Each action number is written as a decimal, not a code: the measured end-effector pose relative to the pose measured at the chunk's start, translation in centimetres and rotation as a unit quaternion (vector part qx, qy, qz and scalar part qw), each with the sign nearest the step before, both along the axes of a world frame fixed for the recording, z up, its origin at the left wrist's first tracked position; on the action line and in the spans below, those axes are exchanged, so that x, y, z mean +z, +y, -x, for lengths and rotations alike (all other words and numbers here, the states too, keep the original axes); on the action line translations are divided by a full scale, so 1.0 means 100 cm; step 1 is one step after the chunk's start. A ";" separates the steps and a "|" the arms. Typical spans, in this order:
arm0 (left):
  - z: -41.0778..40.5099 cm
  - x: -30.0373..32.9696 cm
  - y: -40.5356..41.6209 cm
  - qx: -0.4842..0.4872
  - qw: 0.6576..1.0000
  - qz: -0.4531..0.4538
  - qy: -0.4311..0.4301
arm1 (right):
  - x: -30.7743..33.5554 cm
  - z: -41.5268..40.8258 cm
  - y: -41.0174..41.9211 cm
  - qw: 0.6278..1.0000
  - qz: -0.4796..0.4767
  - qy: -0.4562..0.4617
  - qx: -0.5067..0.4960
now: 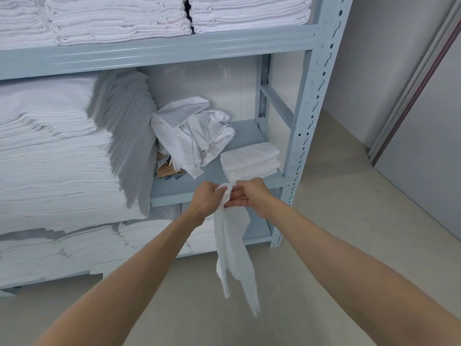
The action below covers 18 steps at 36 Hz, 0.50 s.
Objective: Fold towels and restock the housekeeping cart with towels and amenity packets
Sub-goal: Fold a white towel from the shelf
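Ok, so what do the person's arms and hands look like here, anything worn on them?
Both forearms are bare right up to the bottom edge of the picture: no sleeves show. The left hand and the right hand are bare too, with no gloves, and no watch, bracelet or ring can be seen on either.

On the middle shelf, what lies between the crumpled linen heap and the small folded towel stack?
Bare shelf only, in the head view: a narrow gap separates the crumpled linen heap from the folded towel stack.
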<state>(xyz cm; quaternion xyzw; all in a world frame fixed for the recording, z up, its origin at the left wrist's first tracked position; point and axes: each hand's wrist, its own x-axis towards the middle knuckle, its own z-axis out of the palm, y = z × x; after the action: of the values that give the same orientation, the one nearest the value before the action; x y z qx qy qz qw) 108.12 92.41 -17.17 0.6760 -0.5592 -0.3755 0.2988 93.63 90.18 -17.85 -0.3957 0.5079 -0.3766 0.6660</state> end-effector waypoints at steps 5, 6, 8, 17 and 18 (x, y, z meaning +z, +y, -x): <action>-0.005 0.000 0.004 -0.029 0.996 0.006 0.086 | -0.008 0.002 0.004 0.998 0.058 0.004 0.002; -0.006 0.000 0.005 -0.038 0.994 0.005 0.104 | -0.010 0.002 0.004 0.997 0.068 0.029 -0.008; -0.008 0.001 0.007 -0.052 0.990 0.006 0.134 | -0.012 0.001 0.004 0.992 0.101 0.078 -0.013; -0.014 0.010 0.011 -0.094 0.995 0.039 0.022 | -0.024 0.004 -0.005 0.900 0.277 0.335 0.000; -0.016 0.010 0.011 -0.092 0.995 0.042 0.009 | -0.025 0.005 -0.007 0.893 0.289 0.344 0.007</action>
<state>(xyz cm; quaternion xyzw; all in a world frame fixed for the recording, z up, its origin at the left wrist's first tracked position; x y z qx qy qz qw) 109.70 93.48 -16.21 0.6051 -0.6313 -0.3838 0.2965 93.09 89.50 -20.38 -0.6796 0.5711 -0.3421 0.3082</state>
